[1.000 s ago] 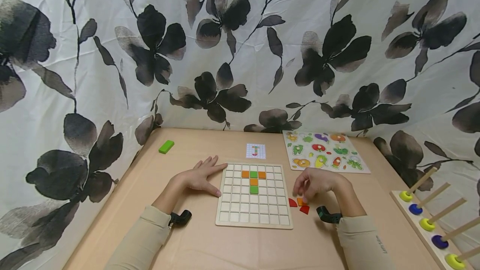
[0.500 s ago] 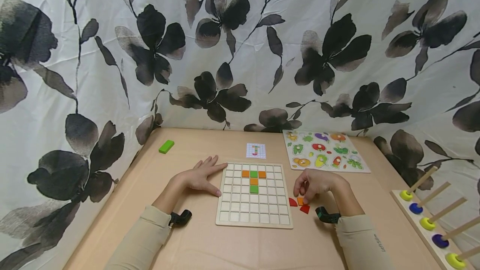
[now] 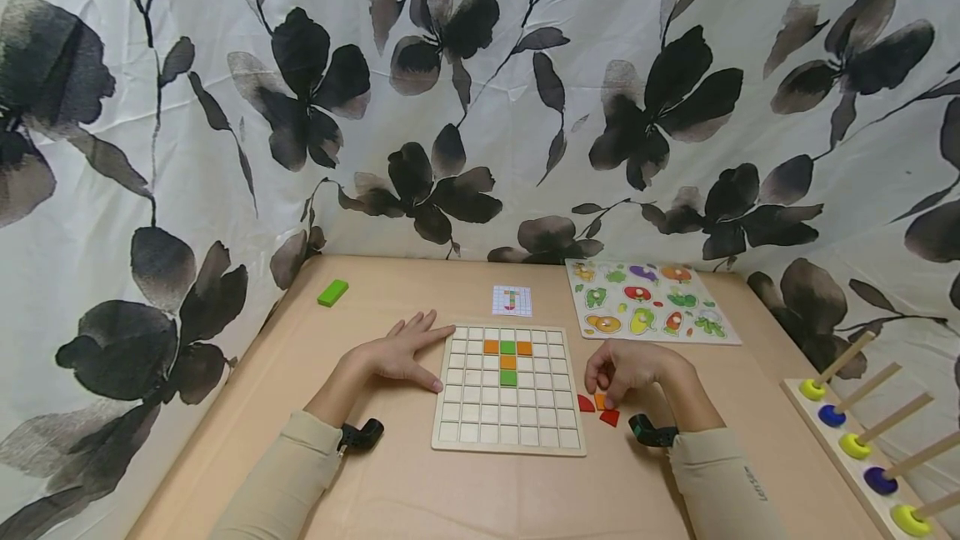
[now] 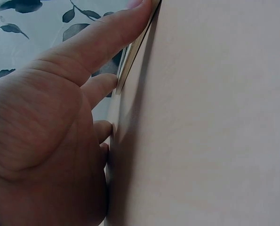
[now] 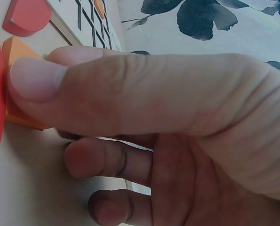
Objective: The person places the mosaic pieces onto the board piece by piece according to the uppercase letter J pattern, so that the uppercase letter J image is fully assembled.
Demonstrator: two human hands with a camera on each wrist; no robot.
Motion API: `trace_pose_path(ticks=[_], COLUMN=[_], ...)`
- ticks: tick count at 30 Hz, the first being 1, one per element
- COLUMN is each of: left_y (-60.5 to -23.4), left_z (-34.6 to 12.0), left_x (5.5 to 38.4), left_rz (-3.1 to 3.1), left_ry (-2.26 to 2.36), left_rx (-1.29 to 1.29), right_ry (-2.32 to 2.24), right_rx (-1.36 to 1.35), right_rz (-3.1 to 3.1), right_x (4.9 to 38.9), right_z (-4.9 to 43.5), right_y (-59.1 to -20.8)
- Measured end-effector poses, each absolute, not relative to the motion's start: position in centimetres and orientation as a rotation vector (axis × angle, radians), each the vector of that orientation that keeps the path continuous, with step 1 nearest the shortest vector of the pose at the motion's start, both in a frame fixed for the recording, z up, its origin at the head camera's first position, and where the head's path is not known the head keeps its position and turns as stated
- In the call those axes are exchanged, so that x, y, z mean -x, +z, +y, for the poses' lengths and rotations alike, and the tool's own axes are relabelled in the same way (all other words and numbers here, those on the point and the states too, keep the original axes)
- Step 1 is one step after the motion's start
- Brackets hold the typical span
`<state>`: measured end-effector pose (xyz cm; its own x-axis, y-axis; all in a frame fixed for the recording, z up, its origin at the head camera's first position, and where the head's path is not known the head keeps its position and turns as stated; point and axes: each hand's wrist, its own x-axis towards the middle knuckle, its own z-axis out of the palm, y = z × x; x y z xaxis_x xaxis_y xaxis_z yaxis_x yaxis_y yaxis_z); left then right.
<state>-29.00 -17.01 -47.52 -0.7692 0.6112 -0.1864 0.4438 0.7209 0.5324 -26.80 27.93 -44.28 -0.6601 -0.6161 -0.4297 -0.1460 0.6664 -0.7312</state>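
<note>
A: Where do we find the hands?
B: Left of the frame's centre we see the left hand [image 3: 397, 357] spread, its thumb and index finger against the left edge of the gridded board [image 3: 480, 417]. Right of centre, the right hand [image 3: 637, 365] pinches an orange piece [image 5: 18, 51] between thumb and index finger.
A: And right around that?
B: We see two red pieces [image 3: 609, 419] just beside it, near the board's right edge. On the board, mid-frame, orange and green tiles [image 3: 507, 362] form a T.
A: Farther out on the table [image 3: 397, 482]?
B: Above the board we spot a small card [image 3: 501, 307]; to its right, a picture board [image 3: 618, 306]. A green block [image 3: 332, 293] lies left of centre, a peg rack [image 3: 834, 435] at lower right. Floral cloth [image 3: 525, 132] fills the top.
</note>
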Motion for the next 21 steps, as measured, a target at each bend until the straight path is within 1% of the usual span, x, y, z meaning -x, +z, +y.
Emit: trace_pose_path(ticks=[11, 21], left_y=[-47.58, -47.66], left_z=[-17.04, -17.04], left_x=[29.01, 28.88], left_rz=[2.579, 2.581], left_ry=[0.662, 0.654], left_rx=[-0.813, -0.806], right_ry=[-0.833, -0.804], right_rx=[0.594, 0.612], right_rz=[2.220, 2.249], right_x=[26.94, 26.38], right_z=[27.78, 27.20], right_y=[-44.55, -44.23])
